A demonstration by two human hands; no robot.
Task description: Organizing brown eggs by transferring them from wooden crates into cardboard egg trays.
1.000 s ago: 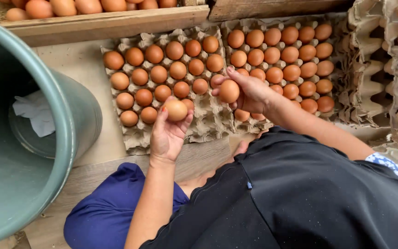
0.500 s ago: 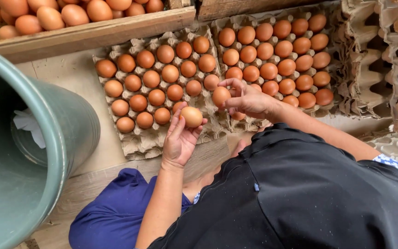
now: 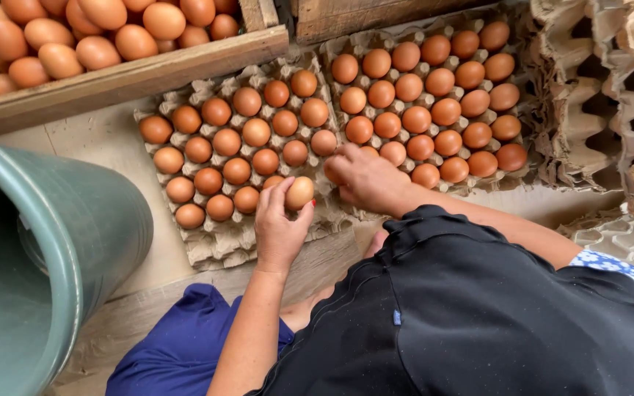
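The left hand is holding a brown egg over the nearly full grey cardboard egg tray, while the right hand, beside that tray, is pressing down on another egg.

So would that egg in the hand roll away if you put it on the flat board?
Probably: the egg in the left hand is rounded and smooth, so it could roll on a flat surface. The cups of the paper tray likely stop that. Its shell probably cracks easily.

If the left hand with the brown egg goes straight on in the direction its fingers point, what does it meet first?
Probably the left grey pulp egg tray: the left hand, holding a light brown egg, points up and away toward the tray's near-right cups, just before the brown eggs there. Depth is unclear.
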